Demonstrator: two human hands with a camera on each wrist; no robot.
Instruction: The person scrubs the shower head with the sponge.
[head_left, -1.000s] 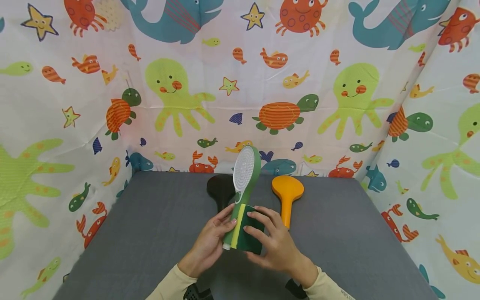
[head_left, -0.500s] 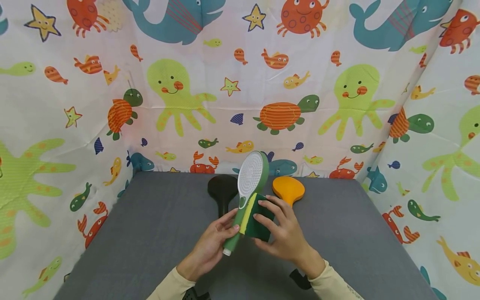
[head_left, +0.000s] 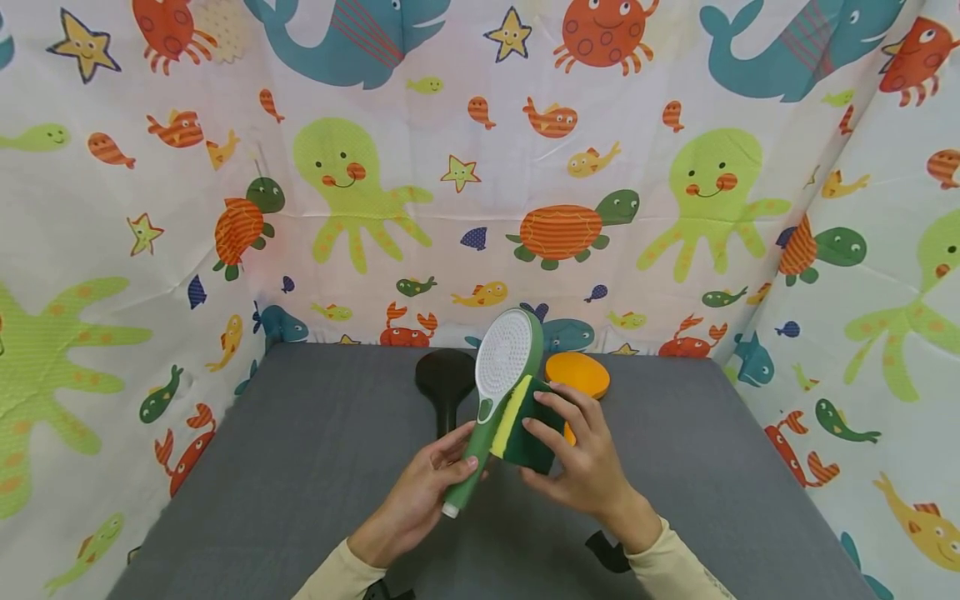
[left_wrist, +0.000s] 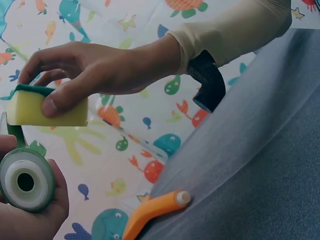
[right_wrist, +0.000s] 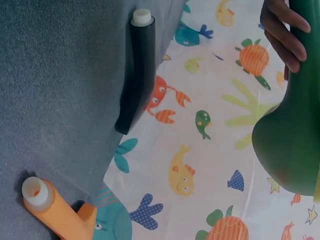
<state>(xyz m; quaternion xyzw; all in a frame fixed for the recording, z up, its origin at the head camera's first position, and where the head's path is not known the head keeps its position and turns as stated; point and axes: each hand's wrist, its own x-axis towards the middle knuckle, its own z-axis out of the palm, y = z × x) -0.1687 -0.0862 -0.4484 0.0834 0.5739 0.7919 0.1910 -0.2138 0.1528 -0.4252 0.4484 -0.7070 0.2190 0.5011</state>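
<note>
My left hand (head_left: 423,492) grips the handle of a green shower head (head_left: 501,375) with a white spray face, held tilted up over the grey table (head_left: 300,467). My right hand (head_left: 581,462) pinches a yellow and green sponge (head_left: 525,417) and holds it against the shower head's right side, just below the head. In the left wrist view the sponge (left_wrist: 45,107) is pinched between thumb and fingers above the handle's round end (left_wrist: 25,180). The right wrist view shows the green shower head's back (right_wrist: 295,140) and the left hand's fingers (right_wrist: 282,30) around it.
A black shower head (head_left: 444,379) and an orange shower head (head_left: 577,375) lie on the table behind my hands, also seen as the black one (right_wrist: 137,70) and the orange one (right_wrist: 55,207). A sea-animal printed curtain (head_left: 480,167) surrounds the table on three sides.
The sponge has slid up the handle toward the head, and the shower head has tilted further right. My right hand moved up and right with the sponge.
</note>
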